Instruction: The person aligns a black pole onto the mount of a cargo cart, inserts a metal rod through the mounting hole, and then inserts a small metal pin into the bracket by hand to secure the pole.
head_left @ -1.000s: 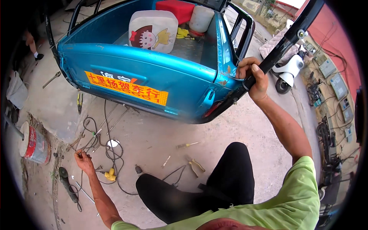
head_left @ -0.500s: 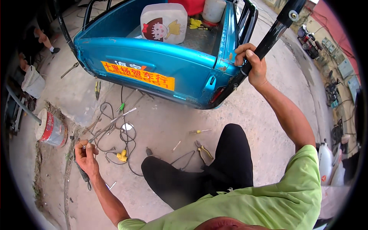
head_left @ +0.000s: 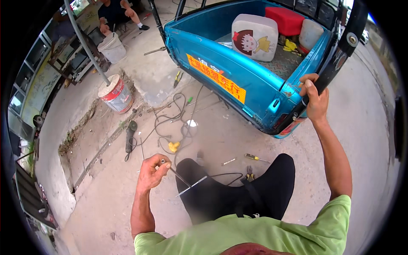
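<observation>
My left hand [head_left: 152,171] is closed around a T-handle socket wrench [head_left: 180,176], gripping it close to the socket end. Its crossbar slants over my left thigh. To the right, my right hand [head_left: 316,98] wraps round the black metal post [head_left: 326,75] at the rear corner of a blue cargo tricycle bed [head_left: 259,72]. On the ground by my knees are a screwdriver [head_left: 256,157] with a yellow-and-black handle, a thin metal rod [head_left: 228,162] and yellow-handled pliers [head_left: 250,174], partly hidden by my leg.
A corded power tool [head_left: 130,140], looped cable [head_left: 159,123] and yellow connector [head_left: 173,147] lie left of the bed. Beyond stand a red-and-white bucket [head_left: 115,94] holding a pole and a white bucket [head_left: 112,49]. A person [head_left: 117,15] sits at the far left. A printed cushion [head_left: 255,37] rests in the bed.
My left hand has drawn the wrench in from the tools on the left to above my thigh, its crossbar now toward me. My right hand stays on the post. The view has turned left.
</observation>
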### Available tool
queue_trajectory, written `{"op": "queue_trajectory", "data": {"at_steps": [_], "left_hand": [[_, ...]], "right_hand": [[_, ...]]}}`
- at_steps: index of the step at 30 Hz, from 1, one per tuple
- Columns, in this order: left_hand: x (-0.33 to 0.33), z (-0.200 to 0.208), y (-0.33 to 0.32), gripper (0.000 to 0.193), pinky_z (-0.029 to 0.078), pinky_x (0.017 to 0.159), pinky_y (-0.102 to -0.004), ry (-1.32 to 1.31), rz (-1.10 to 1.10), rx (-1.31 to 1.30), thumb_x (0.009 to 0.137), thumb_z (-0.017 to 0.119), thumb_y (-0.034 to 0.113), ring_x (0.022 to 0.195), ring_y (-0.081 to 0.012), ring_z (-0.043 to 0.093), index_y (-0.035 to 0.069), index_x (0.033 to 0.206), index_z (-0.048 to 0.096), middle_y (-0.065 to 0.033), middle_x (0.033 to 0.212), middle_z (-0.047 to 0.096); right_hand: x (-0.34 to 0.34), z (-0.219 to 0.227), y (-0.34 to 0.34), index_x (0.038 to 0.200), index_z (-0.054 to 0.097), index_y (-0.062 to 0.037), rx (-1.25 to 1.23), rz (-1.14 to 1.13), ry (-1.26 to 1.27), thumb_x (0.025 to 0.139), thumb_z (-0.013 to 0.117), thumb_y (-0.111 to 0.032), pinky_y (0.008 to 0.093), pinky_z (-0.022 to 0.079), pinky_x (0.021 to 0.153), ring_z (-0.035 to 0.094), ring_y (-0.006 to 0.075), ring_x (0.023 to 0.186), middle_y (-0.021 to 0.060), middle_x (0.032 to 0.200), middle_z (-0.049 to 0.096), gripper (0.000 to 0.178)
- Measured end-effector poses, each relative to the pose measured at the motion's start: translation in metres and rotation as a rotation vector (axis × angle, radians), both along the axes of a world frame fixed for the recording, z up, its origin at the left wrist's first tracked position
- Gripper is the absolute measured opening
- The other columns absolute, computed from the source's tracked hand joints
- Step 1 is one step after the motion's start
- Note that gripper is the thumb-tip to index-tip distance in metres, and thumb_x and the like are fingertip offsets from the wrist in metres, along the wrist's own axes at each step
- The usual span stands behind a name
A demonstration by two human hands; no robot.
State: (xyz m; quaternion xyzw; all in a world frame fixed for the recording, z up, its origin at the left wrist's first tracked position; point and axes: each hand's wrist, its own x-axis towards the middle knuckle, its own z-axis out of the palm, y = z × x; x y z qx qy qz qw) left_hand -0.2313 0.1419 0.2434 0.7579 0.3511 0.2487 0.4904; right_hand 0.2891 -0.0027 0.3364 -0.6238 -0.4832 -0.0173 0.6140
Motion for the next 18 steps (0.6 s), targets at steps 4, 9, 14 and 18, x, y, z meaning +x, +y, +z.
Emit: {"op": "queue_trajectory", "data": {"at_steps": [4,9,14,18], "left_hand": [[0.005,-0.039,-0.018,0.020,0.047,0.071,-0.0321,0.273,0.063,0.196,0.097,0.069,0.018,0.080,-0.0142,0.056,0.001,0.090,0.061,-0.0034,0.082,0.059],[-0.003,-0.166,-0.089,0.027,0.049,0.075,-0.0479,0.452,0.193,0.051,0.100,0.061,0.027,0.086,-0.0423,0.061,0.002,0.093,0.057,-0.0209,0.088,0.062],[0.032,-0.161,-0.119,0.026,0.050,0.073,-0.0503,0.348,0.412,0.225,0.101,0.059,0.028,0.080,-0.0427,0.064,0.003,0.094,0.057,-0.0202,0.081,0.065],[0.021,-0.140,-0.099,0.032,0.053,0.073,-0.0478,0.661,0.387,0.239,0.102,0.057,0.033,0.076,-0.0394,0.070,0.002,0.097,0.060,-0.0197,0.079,0.070]], "right_hand": [[-0.006,-0.002,0.002,0.103,0.067,-0.0015,0.012,0.011,0.005,0.097,0.063,-0.032,0.0288,0.044,0.062,0.056,0.0097,0.070,0.0014,0.075,0.059,0.031],[-0.014,0.002,0.009,0.104,0.067,-0.0012,-0.024,0.042,0.036,0.095,0.064,-0.027,0.0307,0.046,0.065,0.056,0.0104,0.071,0.0017,0.076,0.060,0.027],[-0.002,0.023,-0.008,0.103,0.066,0.0002,-0.200,0.070,-0.040,0.091,0.065,-0.025,0.0317,0.047,0.068,0.059,0.0144,0.073,0.0049,0.081,0.063,0.027],[0.006,0.034,-0.022,0.103,0.066,0.0030,-0.356,0.185,-0.122,0.085,0.069,-0.037,0.0332,0.050,0.070,0.061,0.0162,0.074,0.0081,0.080,0.063,0.044]]}}
